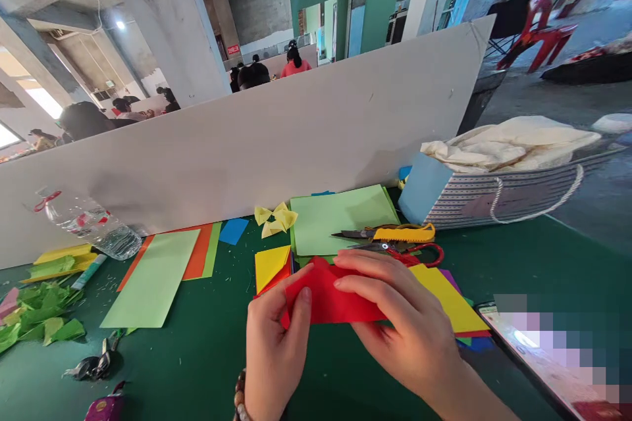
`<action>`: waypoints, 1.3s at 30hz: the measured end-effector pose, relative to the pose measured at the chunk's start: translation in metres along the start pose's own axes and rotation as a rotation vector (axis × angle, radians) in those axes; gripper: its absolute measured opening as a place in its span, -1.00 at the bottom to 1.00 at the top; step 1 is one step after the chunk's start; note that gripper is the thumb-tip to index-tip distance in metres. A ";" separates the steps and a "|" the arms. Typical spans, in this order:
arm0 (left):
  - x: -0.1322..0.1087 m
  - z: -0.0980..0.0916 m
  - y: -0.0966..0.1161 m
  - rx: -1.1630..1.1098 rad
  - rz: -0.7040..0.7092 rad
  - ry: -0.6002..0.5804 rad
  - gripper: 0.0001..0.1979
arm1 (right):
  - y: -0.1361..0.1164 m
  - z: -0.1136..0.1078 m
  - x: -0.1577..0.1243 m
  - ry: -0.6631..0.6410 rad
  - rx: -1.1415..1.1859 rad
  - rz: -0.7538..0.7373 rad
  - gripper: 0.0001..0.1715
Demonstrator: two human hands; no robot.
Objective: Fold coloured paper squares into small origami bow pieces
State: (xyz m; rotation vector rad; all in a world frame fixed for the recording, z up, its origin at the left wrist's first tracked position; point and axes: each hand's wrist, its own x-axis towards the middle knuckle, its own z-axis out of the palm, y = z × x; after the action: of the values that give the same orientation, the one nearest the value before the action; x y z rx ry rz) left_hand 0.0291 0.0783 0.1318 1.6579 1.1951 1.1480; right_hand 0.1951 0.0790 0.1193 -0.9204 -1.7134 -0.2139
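Note:
A folded sheet of red paper point(328, 299) is held up between both hands above the green table. My left hand point(281, 335) pinches its left end between thumb and fingers. On the right end, my right hand point(399, 316) has its fingers over the top edge and its thumb underneath. Just behind the paper lie a yellow-handled cutter point(402, 233) and red-handled scissors point(419, 253). Yellow and red squares of paper point(271, 266) lie behind my left hand. A yellow sheet point(449, 299) on a stack of coloured paper is partly covered by my right hand.
Light green sheets point(340, 217) lie near the white partition point(247, 151). At the left are a plastic bottle point(93, 223), green paper scraps point(47, 316) and a pale green sheet point(151, 283). A bag point(494, 191) stands back right; a phone point(538, 362) lies at front right.

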 end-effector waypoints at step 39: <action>0.002 -0.006 0.014 0.307 0.133 0.069 -0.85 | -0.003 0.006 -0.003 -0.053 0.012 -0.265 -0.82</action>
State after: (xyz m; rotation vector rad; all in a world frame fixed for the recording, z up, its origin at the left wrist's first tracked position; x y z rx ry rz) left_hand 0.0274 0.0770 0.1465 1.9660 1.3755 1.1545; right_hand 0.1891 0.0787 0.1151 -0.6935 -1.8827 -0.3564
